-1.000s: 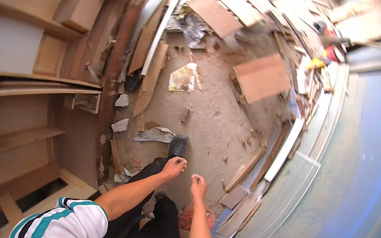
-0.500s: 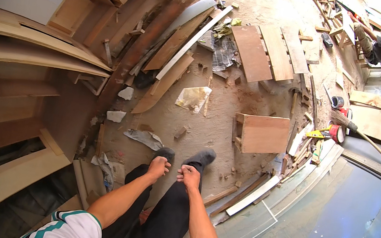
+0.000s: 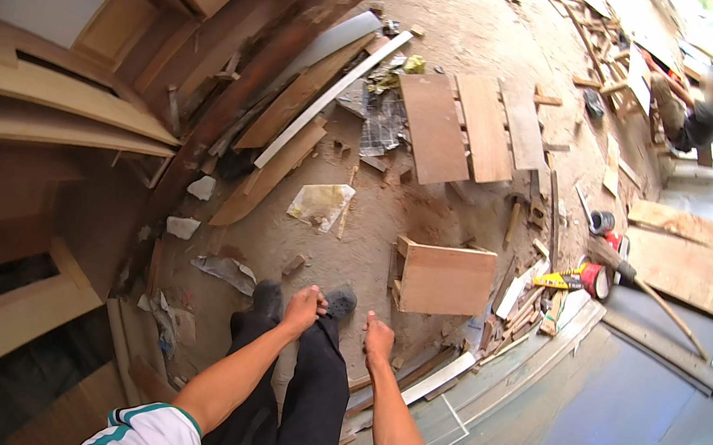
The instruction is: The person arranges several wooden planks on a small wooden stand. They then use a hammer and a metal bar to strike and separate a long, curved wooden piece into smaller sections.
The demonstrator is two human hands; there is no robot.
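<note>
My left hand (image 3: 304, 309) is over my legs, just beside one dark-socked foot (image 3: 341, 303). Its fingers are curled into a pinch, and anything between them is too small to make out. To its right, apart from it, my right hand (image 3: 378, 336) is held above the ground with fingers folded and thumb up; its grip hides whatever may be inside. Beyond the right hand stands a small wooden box (image 3: 446, 281) with a flat brown panel facing up. Neither hand touches it.
Wooden cabinets (image 3: 48, 91) line the left. Flat boards (image 3: 434, 127) and a white strip (image 3: 335, 98) lie ahead. At right are a yellow handsaw (image 3: 559, 281), a red can (image 3: 596, 280), a broom (image 3: 618, 264) and a bluish sheet (image 3: 567, 428). Another person (image 3: 699, 120) sits at far right.
My right hand has moved right, away from my left hand, and its fingers are folded more. The view has shifted, so the box and boards appear further left and lower.
</note>
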